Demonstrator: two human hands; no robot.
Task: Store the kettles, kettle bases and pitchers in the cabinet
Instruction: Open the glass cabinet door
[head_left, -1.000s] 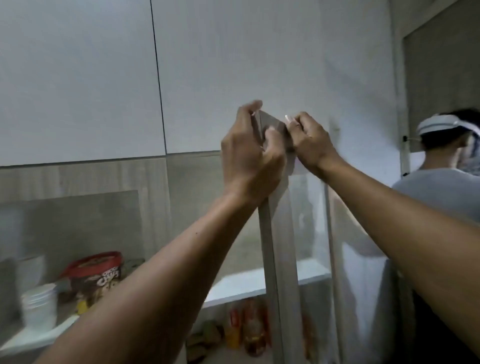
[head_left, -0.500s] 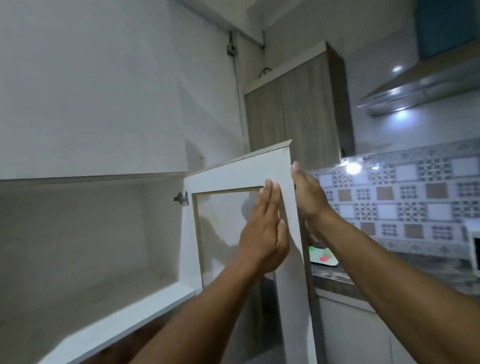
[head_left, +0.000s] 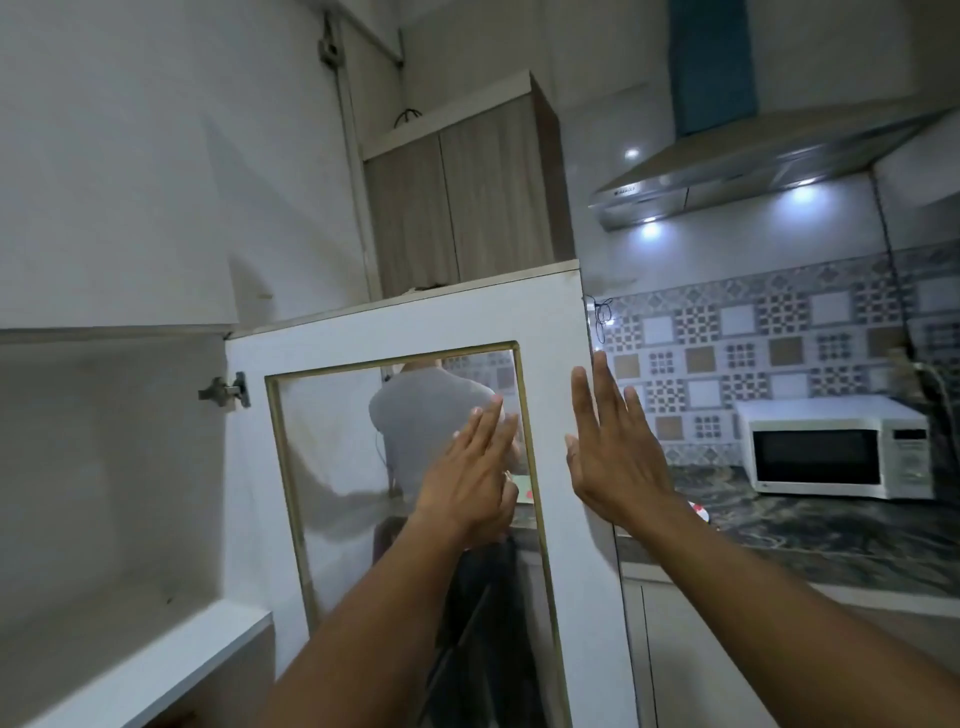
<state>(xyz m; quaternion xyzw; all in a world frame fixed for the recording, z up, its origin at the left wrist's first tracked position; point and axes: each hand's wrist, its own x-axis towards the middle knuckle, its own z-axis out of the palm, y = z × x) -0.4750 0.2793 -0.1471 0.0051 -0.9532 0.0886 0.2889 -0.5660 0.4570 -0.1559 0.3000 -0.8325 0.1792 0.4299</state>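
The cabinet (head_left: 104, 467) stands open at the left, its bare white shelf (head_left: 156, 670) holding nothing that I can see. Its glass-paned door (head_left: 405, 327) is swung out wide in front of me. My left hand (head_left: 475, 478) lies flat against the glass pane, fingers together and pointing up. My right hand (head_left: 613, 452) is spread flat by the door's free edge, holding nothing. No kettle, kettle base or pitcher is in view.
A white microwave (head_left: 836, 447) sits on the dark marble counter (head_left: 810, 535) at the right, under a steel range hood (head_left: 753, 171). Through the glass a person in a grey shirt (head_left: 421, 415) stands close behind the door. A wooden wall cabinet (head_left: 457, 208) hangs beyond.
The door has swung from nearly edge-on to wide open. Both hands let go of its top corner and now lie flat on or beside it. My view turned right toward the counter.
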